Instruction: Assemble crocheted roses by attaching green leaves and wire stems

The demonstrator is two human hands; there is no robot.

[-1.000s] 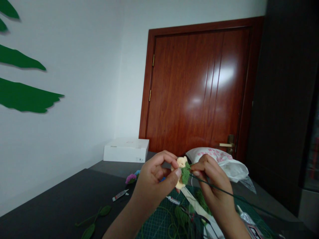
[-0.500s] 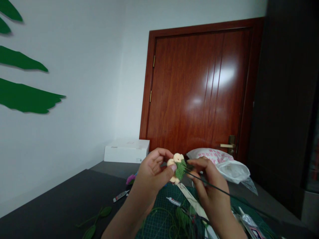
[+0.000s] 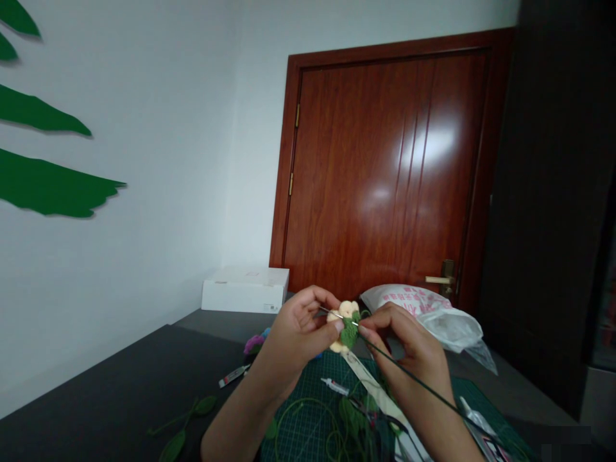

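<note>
My left hand pinches a cream crocheted flower between thumb and fingers, above the mat. A green knitted base sits on the flower, facing my right hand. My right hand is closed beside it, fingertips pinched around a long dark green stem that slants down to the lower right. A thin shiny metal length runs from the right fingertips across the flower toward my left fingers. I cannot tell whether it passes through the flower or in front.
Below lie a green cutting mat, a pale ruler, a small glue tube, scissors and green leaves. Another tube lies left. Behind stand a white box and a plastic bag.
My right hand has drawn slightly nearer the flower. The shiny metal length now shows across the flower, and the stem lies at a steeper slant. My left hand keeps its pinch.
</note>
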